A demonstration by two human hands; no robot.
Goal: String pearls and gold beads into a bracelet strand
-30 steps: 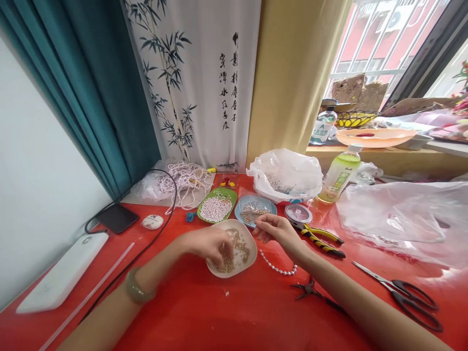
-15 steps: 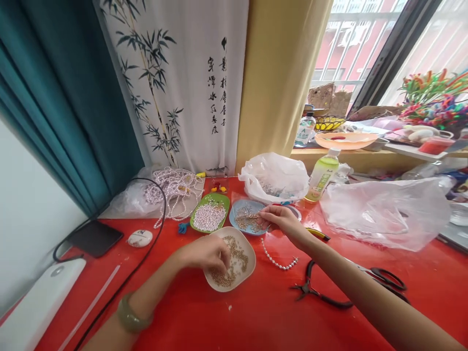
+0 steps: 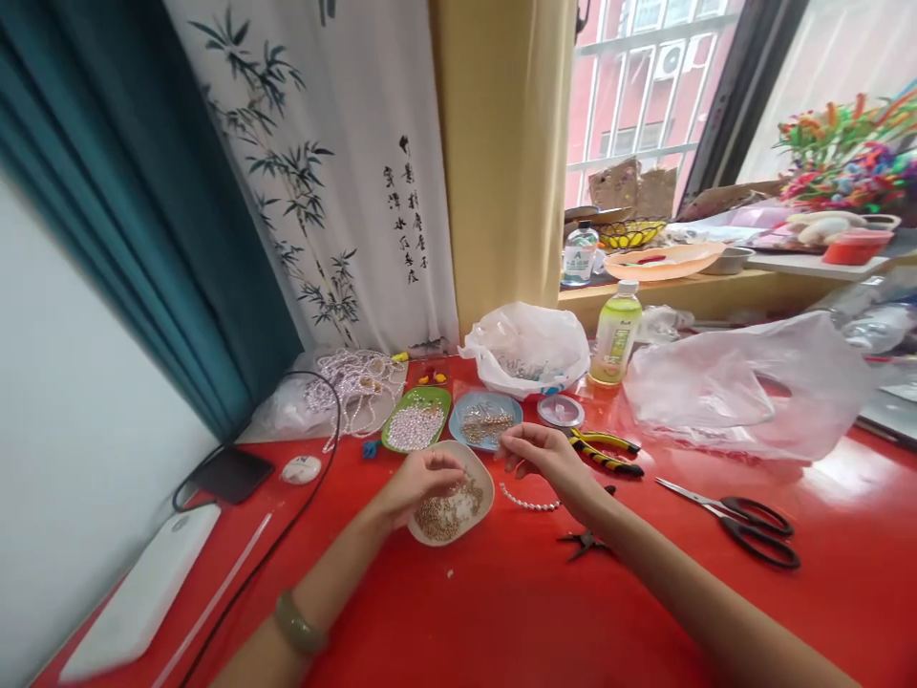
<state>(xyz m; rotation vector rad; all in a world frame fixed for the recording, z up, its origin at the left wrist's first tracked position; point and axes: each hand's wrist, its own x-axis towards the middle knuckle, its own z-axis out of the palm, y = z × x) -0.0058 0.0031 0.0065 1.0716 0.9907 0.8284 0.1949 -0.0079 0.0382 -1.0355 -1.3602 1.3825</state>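
My left hand (image 3: 422, 478) hovers over a white dish (image 3: 479, 508) of small gold beads, its fingers pinched together on something too small to make out. My right hand (image 3: 541, 454) is raised beside it, fingers pinched near the end of a short strand of white pearls (image 3: 528, 503) that lies on the red table. A green dish of white pearls (image 3: 415, 424) and a blue dish of gold findings (image 3: 487, 420) sit just beyond both hands.
Yellow-handled pliers (image 3: 606, 449), black pliers (image 3: 584, 543) and black scissors (image 3: 745, 516) lie to the right. Behind are a white plastic bag (image 3: 526, 349), a green bottle (image 3: 616, 334), a clear bag (image 3: 737, 387), pearl strands (image 3: 351, 377), a phone (image 3: 229, 473) and a cable.
My right hand drew back from the blue dish toward my left hand. My left hand lifted off the gold beads. The view swung right and pulled back.
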